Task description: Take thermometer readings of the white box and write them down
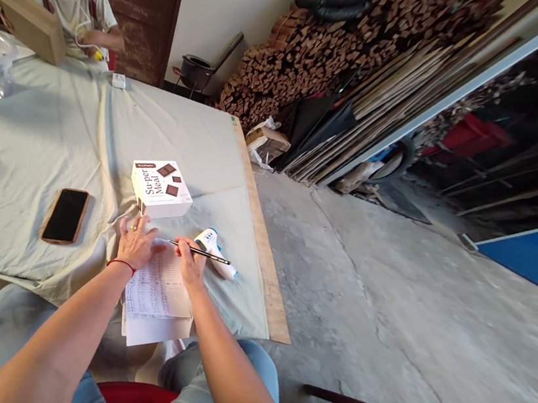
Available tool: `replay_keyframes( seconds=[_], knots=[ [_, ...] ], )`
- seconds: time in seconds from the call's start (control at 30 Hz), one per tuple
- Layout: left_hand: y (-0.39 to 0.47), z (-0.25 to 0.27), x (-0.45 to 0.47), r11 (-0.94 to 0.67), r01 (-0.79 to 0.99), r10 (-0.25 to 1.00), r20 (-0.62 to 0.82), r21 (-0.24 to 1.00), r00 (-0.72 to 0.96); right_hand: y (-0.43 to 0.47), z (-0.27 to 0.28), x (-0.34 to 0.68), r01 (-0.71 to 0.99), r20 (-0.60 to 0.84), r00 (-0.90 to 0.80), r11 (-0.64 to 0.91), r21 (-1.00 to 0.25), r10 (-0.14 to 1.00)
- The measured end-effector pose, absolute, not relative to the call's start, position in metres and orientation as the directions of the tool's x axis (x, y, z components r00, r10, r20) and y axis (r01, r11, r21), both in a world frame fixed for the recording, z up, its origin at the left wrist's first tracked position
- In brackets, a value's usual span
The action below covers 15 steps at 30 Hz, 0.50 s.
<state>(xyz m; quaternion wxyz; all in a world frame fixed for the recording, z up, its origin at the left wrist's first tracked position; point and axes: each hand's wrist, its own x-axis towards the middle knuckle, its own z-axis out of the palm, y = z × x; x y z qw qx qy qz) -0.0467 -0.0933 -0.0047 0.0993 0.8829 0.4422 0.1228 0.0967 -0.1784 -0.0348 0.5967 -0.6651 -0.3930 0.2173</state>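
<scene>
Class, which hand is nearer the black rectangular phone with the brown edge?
Left. The left hand is right of the phone; the right hand, holding a slim black pen, is farther right.

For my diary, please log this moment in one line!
left hand: on papers; right hand: holding pen; box: beyond left hand; phone: left of box

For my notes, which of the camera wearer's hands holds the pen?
The right hand holds the pen; the left hand, with a red bracelet, has none.

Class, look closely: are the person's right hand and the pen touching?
Touching: the head view shows the right hand gripping the pen, whose shaft sticks out past the hand.
</scene>
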Motion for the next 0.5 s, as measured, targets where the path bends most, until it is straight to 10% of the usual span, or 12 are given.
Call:
replay_keyframes(
  seconds=[0.5],
  knots=[
    [-0.128,-0.023,-0.039,-0.573,0.759,0.801,0.015,0.309,0.599,-0.173,-0.043,0.100,0.351,0.258,0.558,0.058,-0.935,0.789]
  ],
)
